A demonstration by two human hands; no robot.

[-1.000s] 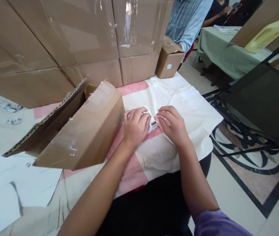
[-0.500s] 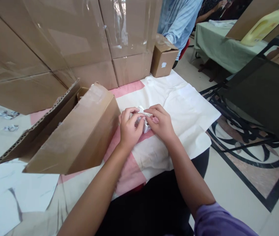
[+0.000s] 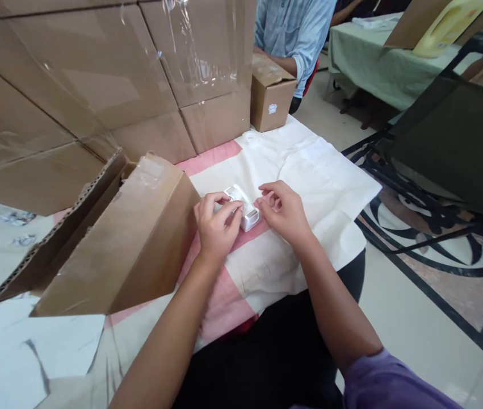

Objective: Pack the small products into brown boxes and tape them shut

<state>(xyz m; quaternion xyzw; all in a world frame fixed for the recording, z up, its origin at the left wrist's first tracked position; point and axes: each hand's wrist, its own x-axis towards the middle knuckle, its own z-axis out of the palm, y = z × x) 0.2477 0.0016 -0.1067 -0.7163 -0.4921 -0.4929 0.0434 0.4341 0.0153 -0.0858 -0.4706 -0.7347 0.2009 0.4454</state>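
A small white box-shaped device (image 3: 250, 218) with a dark little window at its near end lies on the pink-and-white cloth (image 3: 241, 284). My left hand (image 3: 218, 224) is closed at its left side, thumb and fingers close together over its top, hiding part of it. To the right of the device is my right hand (image 3: 286, 210), with bent fingers and a gap between thumb and forefinger. Nothing shows in that hand. Its thumb tip is close to the device's edge; whether they touch I cannot tell.
An open cardboard carton (image 3: 139, 227) stands left of my hands, with white paper sheets (image 3: 62, 341) near it. Large taped cartons (image 3: 96, 68) line the back. A smaller box (image 3: 271, 102) stands by a person in a blue shirt (image 3: 296, 28). A dark chair (image 3: 445, 136) is at right.
My right hand has drawn away to the right from the device, uncovering more of it. The left hand stays at the device. The view has shifted slightly.
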